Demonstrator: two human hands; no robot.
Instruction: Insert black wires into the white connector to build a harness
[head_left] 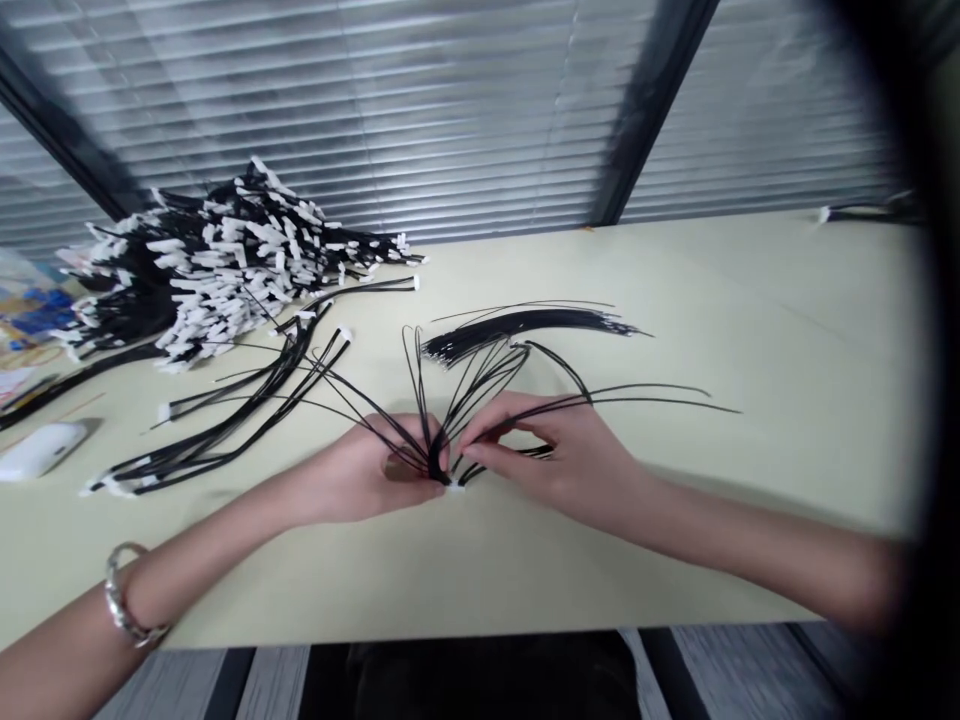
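Observation:
My left hand (390,465) is closed round the base of a black wire harness (436,462), whose thin wires fan out upward and to both sides. At the bottom of the bunch a small white connector (455,486) shows between my hands. My right hand (559,450) pinches black wire (517,412) between thumb and forefinger, close to the connector; some strands run on past it to the right. Another white connector (519,344) sits at the upper end of several wires. Behind my hands lies a bundle of loose black wires (525,325) with bare-looking tips.
A large heap of black harnesses with white connectors (240,250) stands at the back left. Several separate harnesses (247,420) lie in front of it. A white rounded case (43,450) is at the far left. Window blinds (465,110) border the table (750,330) behind.

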